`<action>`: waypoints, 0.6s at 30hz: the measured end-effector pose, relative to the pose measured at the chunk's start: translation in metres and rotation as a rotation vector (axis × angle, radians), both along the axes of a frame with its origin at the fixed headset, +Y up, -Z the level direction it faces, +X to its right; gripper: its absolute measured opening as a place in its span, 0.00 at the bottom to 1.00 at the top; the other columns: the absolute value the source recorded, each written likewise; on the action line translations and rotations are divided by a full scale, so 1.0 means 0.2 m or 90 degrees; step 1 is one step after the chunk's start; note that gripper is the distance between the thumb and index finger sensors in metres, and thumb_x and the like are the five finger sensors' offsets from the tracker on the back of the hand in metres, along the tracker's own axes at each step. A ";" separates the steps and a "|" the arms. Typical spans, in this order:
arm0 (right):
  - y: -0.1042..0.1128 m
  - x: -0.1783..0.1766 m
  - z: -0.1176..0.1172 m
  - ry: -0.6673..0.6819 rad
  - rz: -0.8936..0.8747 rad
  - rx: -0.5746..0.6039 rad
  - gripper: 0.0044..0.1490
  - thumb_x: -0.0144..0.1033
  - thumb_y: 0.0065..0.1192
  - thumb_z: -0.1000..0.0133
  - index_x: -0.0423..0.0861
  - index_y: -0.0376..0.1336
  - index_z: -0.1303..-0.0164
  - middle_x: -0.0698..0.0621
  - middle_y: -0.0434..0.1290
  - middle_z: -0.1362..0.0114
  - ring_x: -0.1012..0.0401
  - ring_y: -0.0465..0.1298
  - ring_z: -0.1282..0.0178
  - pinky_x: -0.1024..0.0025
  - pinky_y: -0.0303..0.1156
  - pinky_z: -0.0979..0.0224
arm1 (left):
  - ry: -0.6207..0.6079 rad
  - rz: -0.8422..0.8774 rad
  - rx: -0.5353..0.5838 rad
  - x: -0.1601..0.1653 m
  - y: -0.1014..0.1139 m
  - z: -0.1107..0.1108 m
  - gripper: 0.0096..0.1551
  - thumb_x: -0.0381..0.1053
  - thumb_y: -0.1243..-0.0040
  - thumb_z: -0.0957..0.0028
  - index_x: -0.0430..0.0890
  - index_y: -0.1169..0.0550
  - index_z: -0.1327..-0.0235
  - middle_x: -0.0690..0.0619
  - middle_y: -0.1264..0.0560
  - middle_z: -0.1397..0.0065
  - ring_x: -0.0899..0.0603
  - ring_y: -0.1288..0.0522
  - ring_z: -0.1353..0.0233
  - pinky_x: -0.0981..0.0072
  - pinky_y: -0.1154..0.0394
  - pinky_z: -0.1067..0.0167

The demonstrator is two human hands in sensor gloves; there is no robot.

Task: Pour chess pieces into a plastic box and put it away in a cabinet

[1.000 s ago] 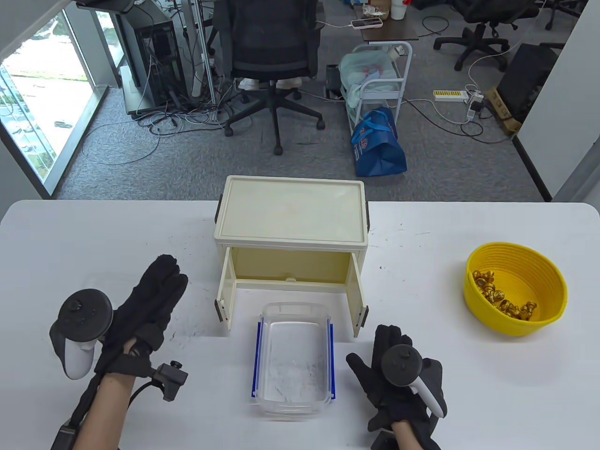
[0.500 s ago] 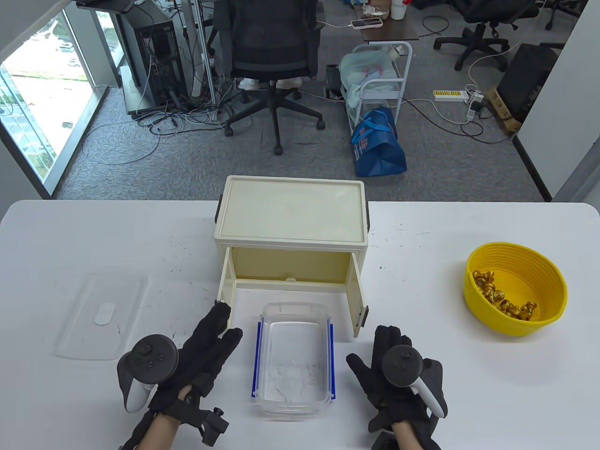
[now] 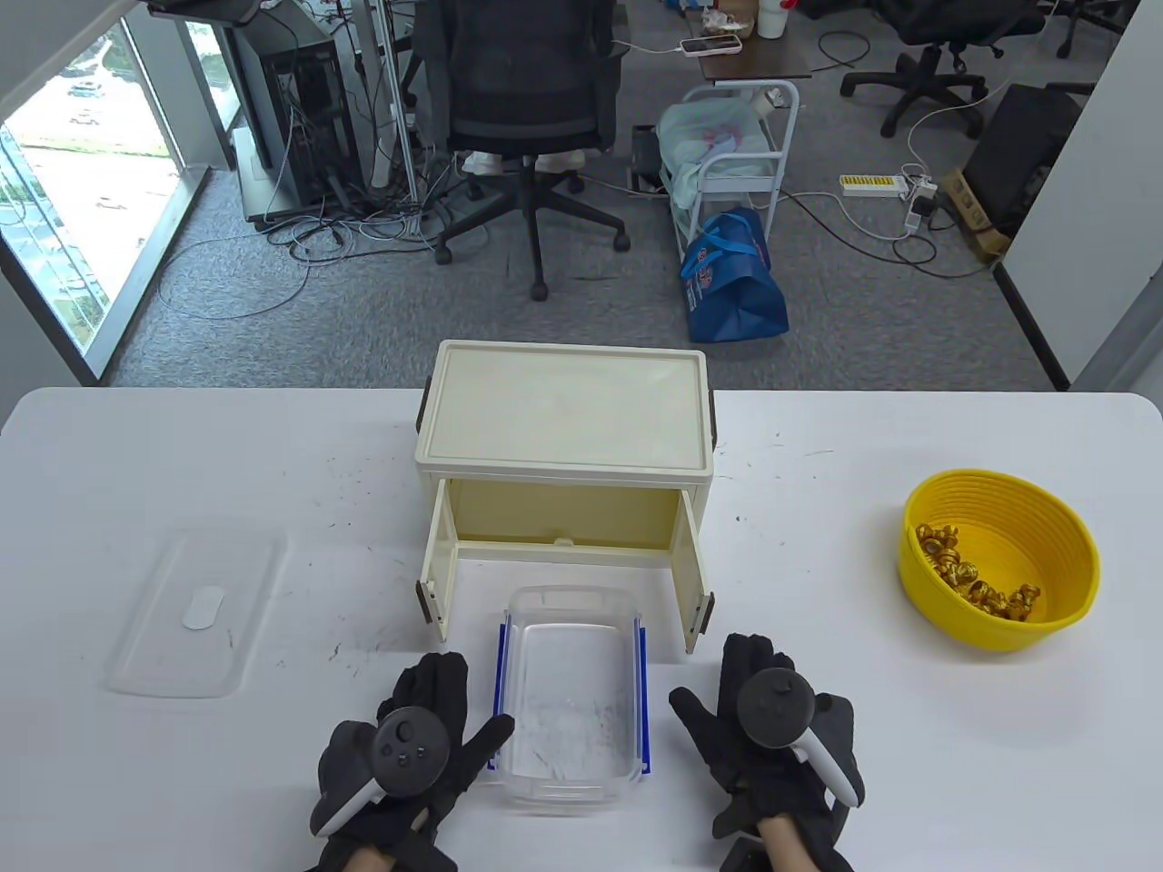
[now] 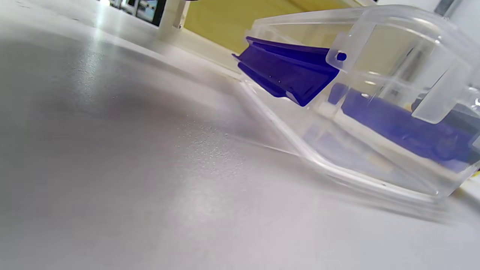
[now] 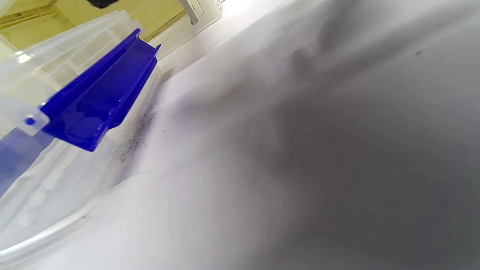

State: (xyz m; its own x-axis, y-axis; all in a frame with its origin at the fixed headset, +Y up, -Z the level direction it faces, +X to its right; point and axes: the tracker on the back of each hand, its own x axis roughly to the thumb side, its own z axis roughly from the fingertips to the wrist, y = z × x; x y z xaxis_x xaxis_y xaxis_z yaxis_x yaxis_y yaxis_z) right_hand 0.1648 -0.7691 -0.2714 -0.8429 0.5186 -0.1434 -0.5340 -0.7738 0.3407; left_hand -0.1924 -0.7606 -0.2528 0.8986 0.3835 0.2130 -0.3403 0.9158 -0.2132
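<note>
Lying flat on the white bench (image 3: pixel 273 436), both hands rest with fingers spread, holding nothing: the left hand (image 3: pixel 413 758) just beside the left wall of the clear plastic box (image 3: pixel 568 704), its thumb at the box's near left corner, and the right hand (image 3: pixel 772 736) near the box's right side with bare bench between them. The box stands lidless with its blue latches (image 4: pixel 288 73) flipped outward on both long sides. Directly behind it stands the cream cabinet (image 3: pixel 563 427), both doors swung open toward the box, the right door (image 3: pixel 695 581) close to the right hand's fingertips. The clear lid (image 3: pixel 195 613) lies well apart to the left. The yellow bowl (image 3: pixel 999 504) holding the gold chess pieces (image 3: pixel 972 577) sits far right, near the bench's edge, with open surface between it and the right hand.
</note>
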 end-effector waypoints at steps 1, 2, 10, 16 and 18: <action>0.00 0.00 0.00 0.000 0.000 0.000 0.58 0.66 0.48 0.38 0.45 0.30 0.12 0.40 0.31 0.09 0.36 0.33 0.12 0.31 0.38 0.19 | -0.001 0.007 0.000 0.00 0.00 0.00 0.55 0.71 0.66 0.29 0.31 0.53 0.07 0.25 0.52 0.10 0.17 0.51 0.17 0.23 0.48 0.28; 0.00 0.00 0.00 0.000 -0.001 0.000 0.59 0.66 0.48 0.38 0.45 0.30 0.12 0.40 0.31 0.09 0.36 0.33 0.12 0.31 0.38 0.19 | 0.001 0.026 -0.006 -0.01 0.00 0.00 0.55 0.71 0.66 0.29 0.31 0.53 0.06 0.25 0.52 0.09 0.17 0.52 0.17 0.22 0.48 0.28; 0.14 0.22 -0.04 -0.088 -0.172 0.010 0.59 0.66 0.49 0.37 0.45 0.31 0.12 0.39 0.32 0.09 0.36 0.35 0.12 0.30 0.38 0.19 | 0.012 0.094 -0.017 -0.06 0.01 -0.01 0.54 0.70 0.66 0.29 0.31 0.52 0.06 0.25 0.52 0.09 0.18 0.51 0.17 0.23 0.48 0.28; 0.24 0.63 -0.12 -0.309 -0.320 -0.002 0.56 0.64 0.45 0.34 0.35 0.36 0.13 0.30 0.44 0.12 0.33 0.52 0.17 0.37 0.55 0.23 | 0.004 0.095 -0.016 -0.06 0.01 -0.01 0.54 0.70 0.66 0.29 0.31 0.52 0.06 0.25 0.52 0.09 0.18 0.51 0.17 0.22 0.48 0.28; 0.23 0.77 -0.13 -0.397 -0.398 -0.053 0.58 0.64 0.45 0.33 0.30 0.37 0.15 0.27 0.50 0.15 0.33 0.59 0.21 0.41 0.61 0.26 | 0.005 0.096 -0.013 -0.06 0.01 -0.01 0.54 0.70 0.66 0.29 0.32 0.52 0.06 0.26 0.52 0.09 0.18 0.51 0.17 0.23 0.48 0.28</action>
